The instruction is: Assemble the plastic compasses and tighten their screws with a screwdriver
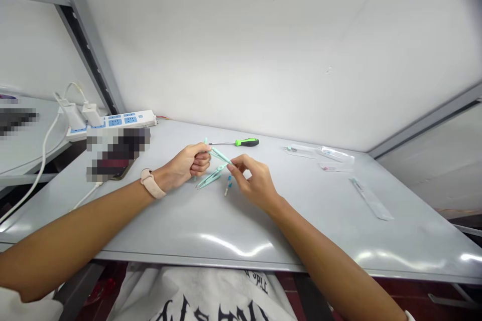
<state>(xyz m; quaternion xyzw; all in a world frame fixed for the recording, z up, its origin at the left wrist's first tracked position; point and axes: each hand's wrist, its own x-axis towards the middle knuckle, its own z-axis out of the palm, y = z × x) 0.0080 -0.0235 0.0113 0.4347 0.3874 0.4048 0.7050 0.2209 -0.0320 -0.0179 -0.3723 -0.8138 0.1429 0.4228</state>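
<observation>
My left hand [190,163] is closed in a fist around the top end of a mint-green drawing compass [216,168]. One compass leg slants down to the left onto the grey table [233,220]. My right hand [252,180] pinches the other leg near its end with thumb and forefinger. A small blue-tipped part [228,185] lies on the table just under my right fingers. A pale watch sits on my left wrist [152,184].
A screwdriver with a green and black handle [241,142] lies behind the hands. Clear plastic packets [324,154] and a long sleeve [371,199] lie to the right. A white power strip with chargers [109,121] and a phone [116,163] sit at the left.
</observation>
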